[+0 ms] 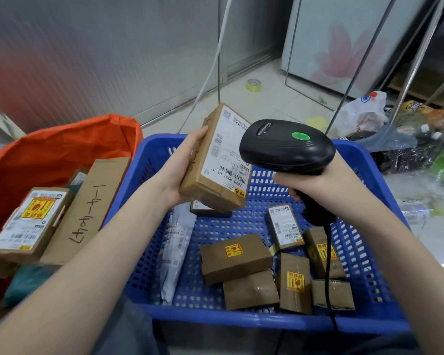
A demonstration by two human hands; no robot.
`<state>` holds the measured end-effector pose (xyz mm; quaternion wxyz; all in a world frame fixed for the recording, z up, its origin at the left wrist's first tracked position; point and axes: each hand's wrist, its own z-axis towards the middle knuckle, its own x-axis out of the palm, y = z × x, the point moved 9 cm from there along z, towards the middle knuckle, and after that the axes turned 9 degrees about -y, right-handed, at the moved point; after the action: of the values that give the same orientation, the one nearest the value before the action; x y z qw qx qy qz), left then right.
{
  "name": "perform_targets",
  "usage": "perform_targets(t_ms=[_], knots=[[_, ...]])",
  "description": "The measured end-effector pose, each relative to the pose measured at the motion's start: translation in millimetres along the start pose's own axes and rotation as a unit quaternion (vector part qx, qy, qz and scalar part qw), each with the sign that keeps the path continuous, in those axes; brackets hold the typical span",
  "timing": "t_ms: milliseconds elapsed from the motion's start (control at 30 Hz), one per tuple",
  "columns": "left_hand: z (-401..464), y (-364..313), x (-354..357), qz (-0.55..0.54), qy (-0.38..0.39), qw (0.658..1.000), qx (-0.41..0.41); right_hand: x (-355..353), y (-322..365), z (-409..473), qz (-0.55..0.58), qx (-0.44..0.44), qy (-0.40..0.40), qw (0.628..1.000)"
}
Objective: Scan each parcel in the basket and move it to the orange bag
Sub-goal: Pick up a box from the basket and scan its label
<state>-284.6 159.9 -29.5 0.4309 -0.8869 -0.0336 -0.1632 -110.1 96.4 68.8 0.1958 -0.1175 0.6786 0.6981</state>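
Both hands work above the blue basket (149,252): my left hand (185,165) grips a parcel (215,160), my right hand (315,180) grips the scanner (287,147). Left of the basket sits the orange bag (62,149); beyond it, tiled floor with a tape roll (253,85).

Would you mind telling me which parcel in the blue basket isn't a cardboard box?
It is the grey plastic mailer lying along the basket's left side; the others there are brown cardboard boxes.
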Motion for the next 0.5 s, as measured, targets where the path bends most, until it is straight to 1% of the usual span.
perform_targets(t_ms=[67, 167, 300, 400, 500], knots=[[-0.2, 0.8, -1.3, 0.018, -0.015, 1.0, -0.01, 2.4, 3.3, -0.6, -0.017, -0.013, 0.008, 1.0], [-1.0, -0.4, -6.4, 0.058, -0.036, 0.998, -0.003, 4.3, 3.9, 1.2, -0.037, -0.019, 0.019, 0.999], [-3.6, -2.3, -8.3, 0.076, -0.039, 0.996, -0.006, 7.6, 2.4, 2.0, -0.059, -0.016, 0.035, 0.997], [-5.9, -2.0, -8.5, 0.087, -0.043, 0.995, -0.006, 10.0, 0.0, 1.9, -0.053, -0.003, 0.044, 0.998], [-7.7, -3.0, -8.2, 0.103, -0.048, 0.994, 0.0, 9.0, -6.8, 3.4, -0.023, 0.031, 0.045, 0.998]])
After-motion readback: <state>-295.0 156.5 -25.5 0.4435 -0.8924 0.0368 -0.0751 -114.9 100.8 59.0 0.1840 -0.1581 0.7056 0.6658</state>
